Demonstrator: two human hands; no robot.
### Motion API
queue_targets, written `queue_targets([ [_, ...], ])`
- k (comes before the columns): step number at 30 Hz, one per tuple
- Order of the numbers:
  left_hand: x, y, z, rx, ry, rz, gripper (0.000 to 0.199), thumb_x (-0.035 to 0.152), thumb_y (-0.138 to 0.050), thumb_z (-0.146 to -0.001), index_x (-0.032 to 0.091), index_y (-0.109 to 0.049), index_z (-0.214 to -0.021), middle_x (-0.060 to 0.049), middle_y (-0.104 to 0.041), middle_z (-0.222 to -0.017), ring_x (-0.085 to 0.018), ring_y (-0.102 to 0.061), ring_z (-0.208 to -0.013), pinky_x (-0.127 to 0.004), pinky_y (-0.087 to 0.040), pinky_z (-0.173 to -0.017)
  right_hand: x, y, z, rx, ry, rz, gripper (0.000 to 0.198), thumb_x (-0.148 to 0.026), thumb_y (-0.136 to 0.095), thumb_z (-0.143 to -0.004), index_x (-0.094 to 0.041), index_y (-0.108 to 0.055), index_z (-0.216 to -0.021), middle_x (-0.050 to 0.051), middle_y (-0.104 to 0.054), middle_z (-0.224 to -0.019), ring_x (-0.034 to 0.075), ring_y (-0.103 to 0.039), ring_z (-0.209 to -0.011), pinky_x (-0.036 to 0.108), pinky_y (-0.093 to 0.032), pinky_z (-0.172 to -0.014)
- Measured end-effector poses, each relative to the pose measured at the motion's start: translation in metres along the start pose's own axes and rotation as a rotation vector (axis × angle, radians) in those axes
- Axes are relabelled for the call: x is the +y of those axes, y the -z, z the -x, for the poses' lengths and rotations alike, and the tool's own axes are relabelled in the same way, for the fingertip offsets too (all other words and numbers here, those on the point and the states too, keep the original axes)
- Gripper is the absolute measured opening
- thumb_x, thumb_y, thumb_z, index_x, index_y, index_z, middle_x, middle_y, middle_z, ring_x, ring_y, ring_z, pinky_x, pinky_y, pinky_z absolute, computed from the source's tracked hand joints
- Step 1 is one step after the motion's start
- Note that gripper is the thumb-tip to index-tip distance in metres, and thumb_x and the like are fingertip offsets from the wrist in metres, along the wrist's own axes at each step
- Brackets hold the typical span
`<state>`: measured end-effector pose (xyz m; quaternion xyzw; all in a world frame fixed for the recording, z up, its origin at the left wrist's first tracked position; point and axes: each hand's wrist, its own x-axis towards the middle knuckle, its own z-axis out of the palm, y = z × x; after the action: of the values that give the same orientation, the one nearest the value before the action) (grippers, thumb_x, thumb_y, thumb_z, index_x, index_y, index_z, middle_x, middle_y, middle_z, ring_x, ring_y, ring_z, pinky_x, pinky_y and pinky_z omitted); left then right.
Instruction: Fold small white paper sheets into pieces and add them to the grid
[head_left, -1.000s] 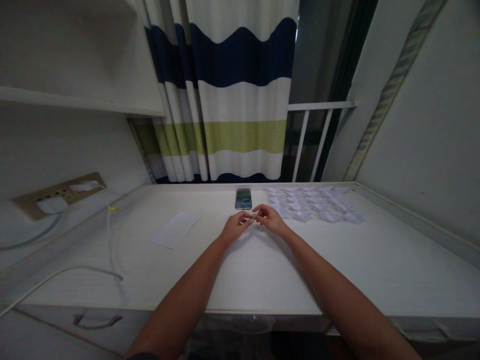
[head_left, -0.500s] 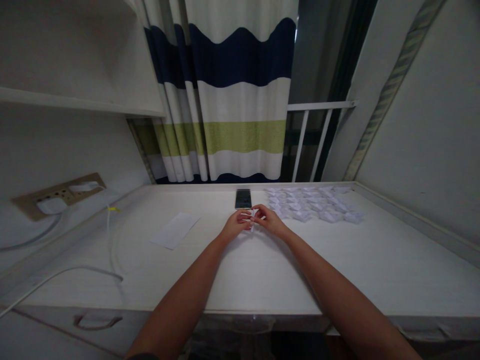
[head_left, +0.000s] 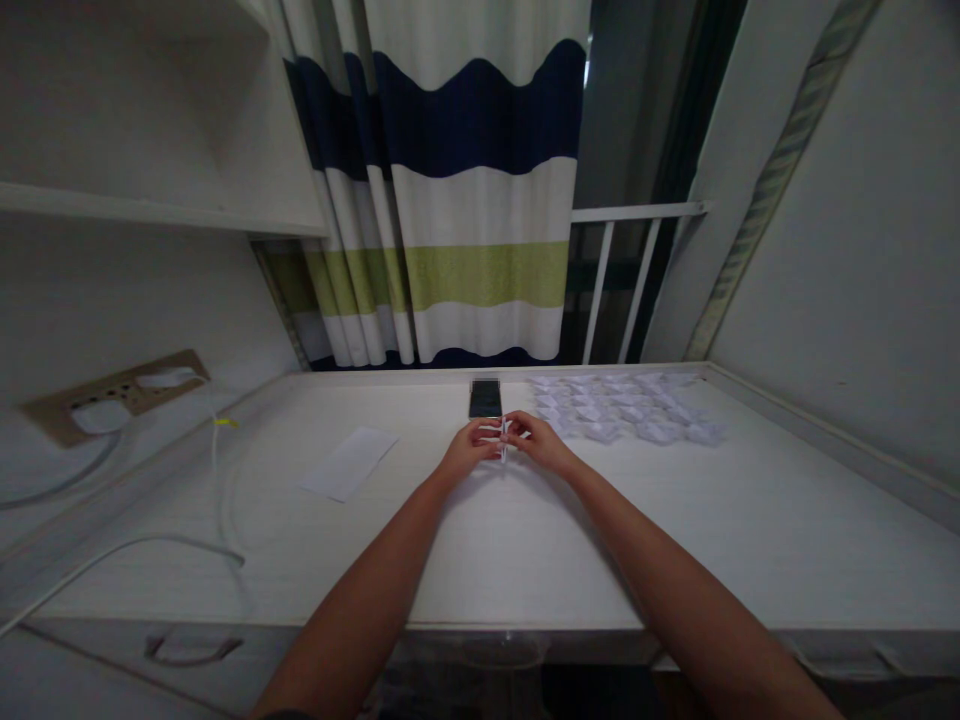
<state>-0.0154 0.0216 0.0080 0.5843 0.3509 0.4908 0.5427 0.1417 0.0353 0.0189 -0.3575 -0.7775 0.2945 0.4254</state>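
Between my two hands stands a small piece of folded white paper [head_left: 504, 452], seen nearly edge-on. My left hand [head_left: 470, 447] grips it from the left with bent fingers. From the right, the thumb and fingers of my right hand [head_left: 534, 440] pinch the same paper. Part of it is hidden behind the fingers. Just beyond my hands a dark phone [head_left: 485, 398] lies on the white desk [head_left: 525, 560]. Several folded white paper pieces [head_left: 619, 407] sit in rows to the right of the phone. A flat white paper sheet [head_left: 351, 463] lies to my left.
A white cable [head_left: 150, 538] runs over the desk's left side. A power strip [head_left: 120, 395] with plugs is on the left wall. A striped curtain [head_left: 487, 210] hangs behind the desk, beside a white railing [head_left: 637, 213]. Below the desk's front edge is a drawer handle [head_left: 193, 652].
My hands stay together on the folded paper, with only slight finger movement. The whole view has shifted a little. Phone, sheet and rows of paper lie as before.
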Motion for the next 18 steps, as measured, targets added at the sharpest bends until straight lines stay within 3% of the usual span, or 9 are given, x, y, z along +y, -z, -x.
queue_targets([
  [18,0.010,-0.002,0.004,0.109,0.029,0.097,0.030,0.019,-0.065,-0.052,0.016,-0.055,-0.080,-0.003,-0.064,-0.075,-0.015,-0.059,-0.067,-0.028,-0.047,-0.062,0.002,0.000,0.000,0.003,-0.011,-0.028,0.023,-0.028,-0.056,-0.070,-0.017,-0.059,-0.090,0.002,-0.058,-0.075,0.009,-0.054,-0.058,0.023,-0.045,-0.058],
])
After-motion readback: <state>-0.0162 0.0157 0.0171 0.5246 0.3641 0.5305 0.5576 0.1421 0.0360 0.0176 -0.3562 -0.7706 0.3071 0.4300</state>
